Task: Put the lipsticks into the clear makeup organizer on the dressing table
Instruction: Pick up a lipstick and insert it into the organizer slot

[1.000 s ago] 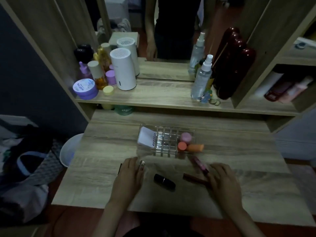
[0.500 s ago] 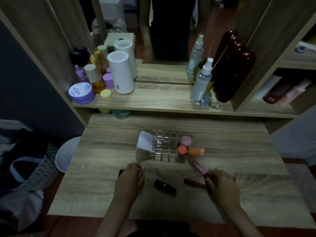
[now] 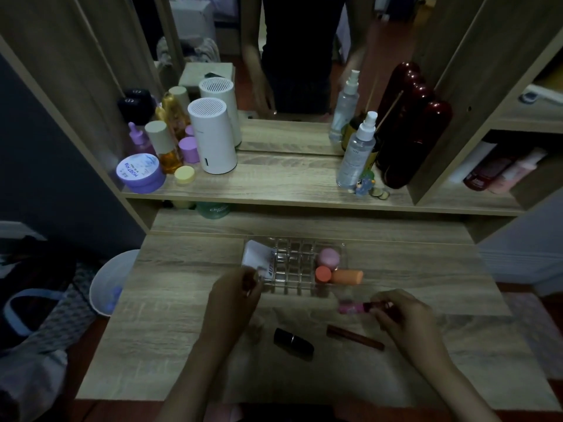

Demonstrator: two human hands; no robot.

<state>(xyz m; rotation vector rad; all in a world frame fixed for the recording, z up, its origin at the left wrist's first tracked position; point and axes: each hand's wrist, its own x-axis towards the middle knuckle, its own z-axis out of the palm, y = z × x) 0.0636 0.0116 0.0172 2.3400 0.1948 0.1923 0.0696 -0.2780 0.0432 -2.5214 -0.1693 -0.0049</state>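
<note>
The clear makeup organizer (image 3: 294,264) stands mid-table, holding a white packet (image 3: 258,256), a pink sponge (image 3: 328,257) and orange sponges (image 3: 347,277); its grid cells are bare. My left hand (image 3: 234,295) hovers at the organizer's front-left corner, closed around a small dark lipstick that is mostly hidden. Lifted off the table, my right hand (image 3: 402,319) pinches a pink-capped lip gloss tube (image 3: 350,307) just in front of the organizer. A short black lipstick (image 3: 293,341) and a slim dark red lipstick (image 3: 355,338) lie on the table between my hands.
The raised shelf behind carries a white cylinder (image 3: 212,138), a purple jar (image 3: 140,173), a spray bottle (image 3: 356,153) and a dark red container (image 3: 411,132) before a mirror. A white bin (image 3: 106,284) and a bag sit on the floor at left.
Both hands rose from the tabletop towards the organizer. The right one lifted the pink gloss tube off the table; the left one picked up the dark lipstick that lay beside it.
</note>
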